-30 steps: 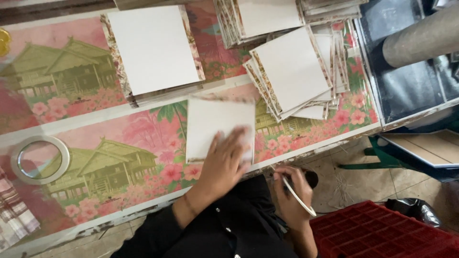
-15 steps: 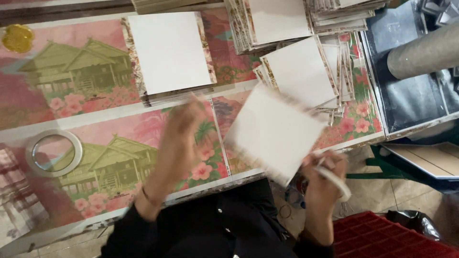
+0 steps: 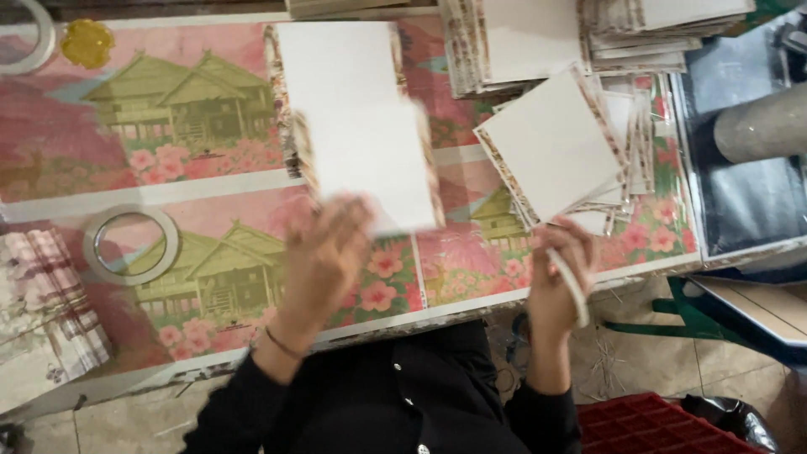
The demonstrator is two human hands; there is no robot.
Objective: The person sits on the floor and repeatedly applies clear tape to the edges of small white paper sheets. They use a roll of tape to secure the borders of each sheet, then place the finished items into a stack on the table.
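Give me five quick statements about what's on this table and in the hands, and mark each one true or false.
1. The left hand holds a white square card above the table. True.
2. The right hand is empty. False: it grips a thin pale stick-like tool.
3. A roll of tape lies flat on the table, to the left of the left hand. True.
4. The tablecloth is plain white. False: it is printed with houses and pink flowers.
5. The crate on the floor is blue. False: it is red.
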